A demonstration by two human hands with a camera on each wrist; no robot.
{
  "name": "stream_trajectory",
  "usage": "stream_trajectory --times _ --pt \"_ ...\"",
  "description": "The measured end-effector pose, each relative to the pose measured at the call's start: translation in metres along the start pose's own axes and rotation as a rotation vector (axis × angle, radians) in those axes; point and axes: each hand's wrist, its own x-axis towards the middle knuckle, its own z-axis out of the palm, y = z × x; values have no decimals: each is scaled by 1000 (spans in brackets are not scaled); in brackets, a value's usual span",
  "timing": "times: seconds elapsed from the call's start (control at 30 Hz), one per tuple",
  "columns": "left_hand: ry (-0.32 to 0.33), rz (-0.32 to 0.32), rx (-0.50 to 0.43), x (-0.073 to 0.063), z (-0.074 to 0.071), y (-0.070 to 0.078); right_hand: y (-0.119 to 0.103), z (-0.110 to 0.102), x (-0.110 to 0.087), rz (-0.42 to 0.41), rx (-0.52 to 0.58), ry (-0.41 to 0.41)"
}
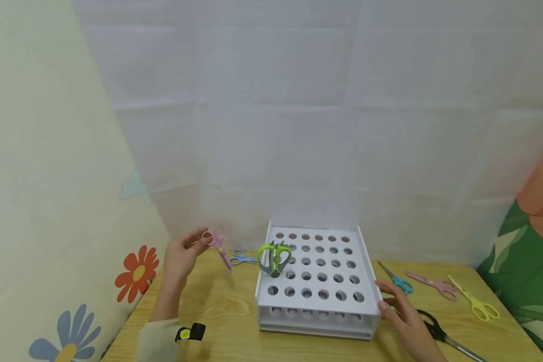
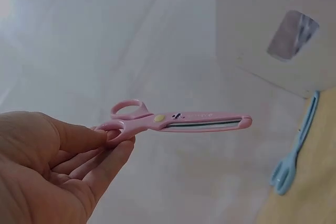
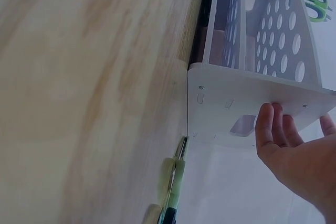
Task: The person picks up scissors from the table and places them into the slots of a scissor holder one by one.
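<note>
My left hand (image 1: 181,256) pinches pink scissors (image 2: 205,121) by one handle loop, raised above the left side of the table. Their blades point away from the fingers, with a pink guard along them. At the centre stands a white rack (image 1: 314,299) with rows of round holes. Green-handled scissors (image 1: 275,259) stand in a hole on its left side, handles up. My right hand (image 1: 400,314) touches the rack's right side wall; in the right wrist view the slightly bent fingers (image 3: 265,124) lie against the outer panel.
Blue scissors (image 1: 243,257) lie left of the rack. Right of it lie scissors with teal handles (image 1: 402,285), a pink pair (image 1: 441,286), a yellow pair (image 1: 477,304) and a black-handled pair (image 1: 434,327) beside the right hand. White cloth (image 1: 298,125) hangs behind the table (image 1: 226,327).
</note>
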Motion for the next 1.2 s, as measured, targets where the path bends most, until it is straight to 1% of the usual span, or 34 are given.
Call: stream_trajectory --times 0.13,0.27,0.37,0.47,0.53,0.6,0.73,0.83,0.93,1.0,1.1,1.2 --pt "-19 55 -4 -7 -1 15 1 1 0 -70 7 -4" --pt "-15 95 19 -16 -2 34 3 2 2 -129 8 -12" --pt "0 118 12 -24 -3 47 3 1 3 -138 13 -17" --pt "13 140 -29 -34 -5 59 3 0 4 -139 30 -37" --pt "8 160 -64 -40 -5 66 3 -1 4 -132 37 -50" --pt "-13 180 -92 -46 -3 72 2 -3 3 -122 40 -62" --pt "-78 232 -119 -55 4 79 2 -6 1 -79 40 -71" --pt "-127 268 -116 -59 10 81 2 -8 -1 -63 32 -76" --pt "-173 291 -115 -61 17 85 0 -10 -1 -47 13 -81" --pt "-184 294 -117 -64 21 88 -2 -12 0 -32 -2 -90" --pt "-188 280 -136 -68 29 89 -4 -13 1 -15 -17 -104" --pt "-203 255 -145 -71 38 90 -5 -13 2 -27 -14 -105"
